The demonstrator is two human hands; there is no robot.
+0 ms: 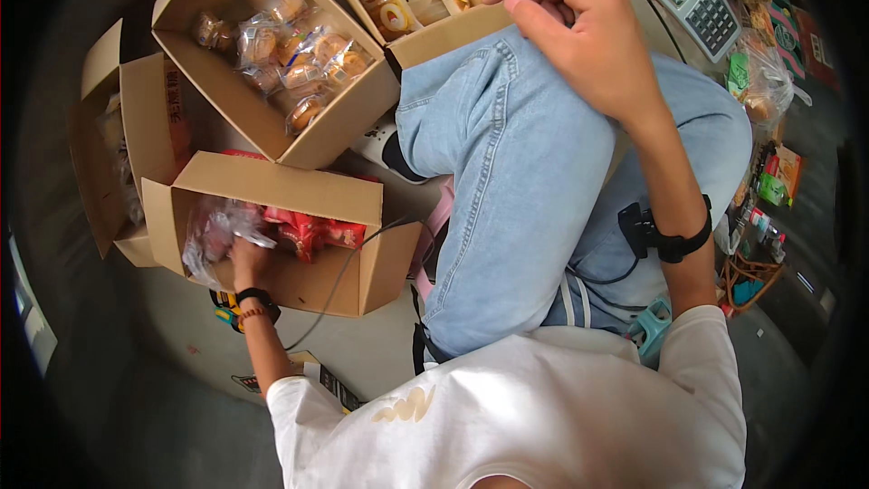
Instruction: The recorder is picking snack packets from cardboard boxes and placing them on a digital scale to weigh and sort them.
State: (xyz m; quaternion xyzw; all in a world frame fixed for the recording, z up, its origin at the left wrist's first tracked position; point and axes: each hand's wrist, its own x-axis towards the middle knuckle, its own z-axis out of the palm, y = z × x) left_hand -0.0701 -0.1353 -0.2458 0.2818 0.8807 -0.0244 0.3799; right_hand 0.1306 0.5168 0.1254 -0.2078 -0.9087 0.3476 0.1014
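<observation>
My left hand (246,261) reaches into a low cardboard box (385,281) at the clear plastic bag (215,235), which largely hides its fingers; red packets (312,234) lie beside the bag. My right hand (568,41) rests palm-down on my raised knee in light blue jeans (507,154), fingers loosely bent and holding nothing visible, near the rim of an upper box (453,36) of wrapped pastries. Another box (222,100) with bagged round baked goods (299,68) stands above the low one.
A further open box (140,172) stands at the far left. A digital scale (688,0) is at the top right. Bagged items (756,91), small packages (778,177) and a wire basket (751,285) line the right side. A grey cable (339,276) crosses the low box.
</observation>
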